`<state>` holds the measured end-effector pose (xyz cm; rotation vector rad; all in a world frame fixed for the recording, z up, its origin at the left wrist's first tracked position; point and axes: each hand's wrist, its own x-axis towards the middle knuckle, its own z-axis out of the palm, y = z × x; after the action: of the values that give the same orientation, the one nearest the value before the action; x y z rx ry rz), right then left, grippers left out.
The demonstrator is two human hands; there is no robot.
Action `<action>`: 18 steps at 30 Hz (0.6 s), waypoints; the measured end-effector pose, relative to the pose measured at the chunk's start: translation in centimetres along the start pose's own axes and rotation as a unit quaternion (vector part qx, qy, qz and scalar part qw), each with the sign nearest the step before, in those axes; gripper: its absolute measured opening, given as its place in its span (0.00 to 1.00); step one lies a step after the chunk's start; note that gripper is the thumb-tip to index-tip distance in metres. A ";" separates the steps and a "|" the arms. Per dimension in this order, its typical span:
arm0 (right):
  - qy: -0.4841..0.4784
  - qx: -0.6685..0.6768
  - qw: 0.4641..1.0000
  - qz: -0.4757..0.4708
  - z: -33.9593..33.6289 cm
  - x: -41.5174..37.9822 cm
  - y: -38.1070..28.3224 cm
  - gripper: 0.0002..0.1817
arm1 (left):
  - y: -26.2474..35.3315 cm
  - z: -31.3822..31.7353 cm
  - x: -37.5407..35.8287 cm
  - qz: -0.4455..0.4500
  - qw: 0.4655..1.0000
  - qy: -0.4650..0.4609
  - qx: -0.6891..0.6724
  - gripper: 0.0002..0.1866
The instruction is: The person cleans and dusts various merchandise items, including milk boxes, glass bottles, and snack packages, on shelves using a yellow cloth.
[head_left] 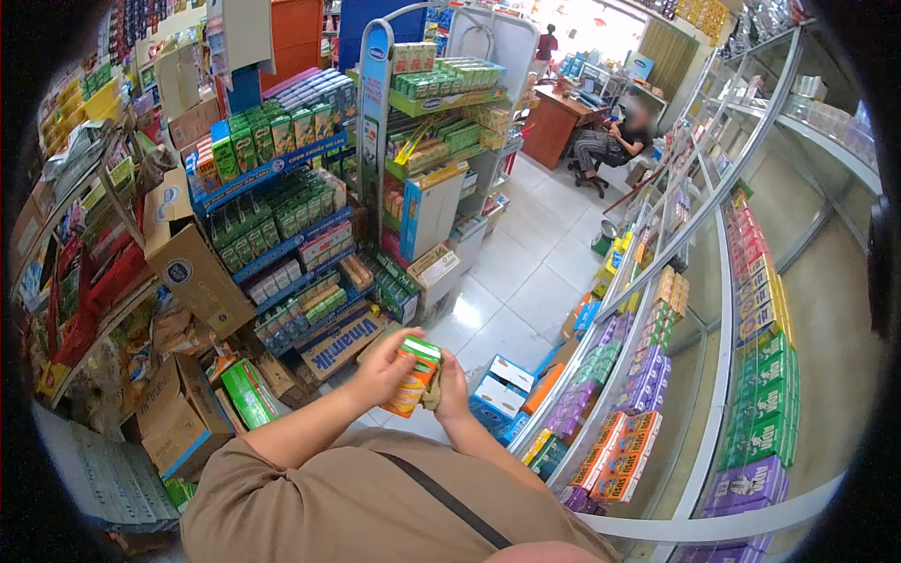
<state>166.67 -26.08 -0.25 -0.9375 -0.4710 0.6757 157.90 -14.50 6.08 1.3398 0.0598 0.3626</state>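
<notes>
An orange box with a green and white top (413, 377) is held upright in front of my torso. My left hand (383, 369) is closed round its left side. On the box's right side is my right hand (452, 387), its fingers closed on a crumpled olive-brown cloth (433, 392) that touches the box. Part of the box's front is covered by my left fingers.
A shelf rack of drink cartons (282, 178) stands ahead on the left, with open cardboard boxes (183, 413) below. Glass-fronted shelves (657, 281) run along the right. Blue-white packs (502, 387) are on the floor. A person (615, 141) sits beside a desk (554, 127).
</notes>
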 end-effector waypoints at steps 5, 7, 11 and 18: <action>-0.032 0.058 0.998 0.020 -0.7 -0.3 1.0 0.36 | -1.2 0.2 0.1 0.131 0.959 0.041 0.248 0.21; -0.085 -0.010 0.996 0.000 -1.3 -0.4 0.8 0.38 | -1.1 -0.8 0.4 0.143 0.946 0.030 0.288 0.21; -0.049 -0.105 0.993 -0.027 -2.3 -0.4 0.2 0.35 | 1.3 -2.1 1.4 0.174 0.936 -0.029 0.305 0.23; 0.028 -0.042 0.997 -0.057 -2.2 0.6 -0.3 0.31 | 5.8 -7.3 1.5 0.184 0.816 0.172 0.521 0.24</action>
<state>168.59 -27.08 -1.08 -0.9975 -0.5020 0.5287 156.18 -6.13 10.15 2.3729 0.3444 0.9949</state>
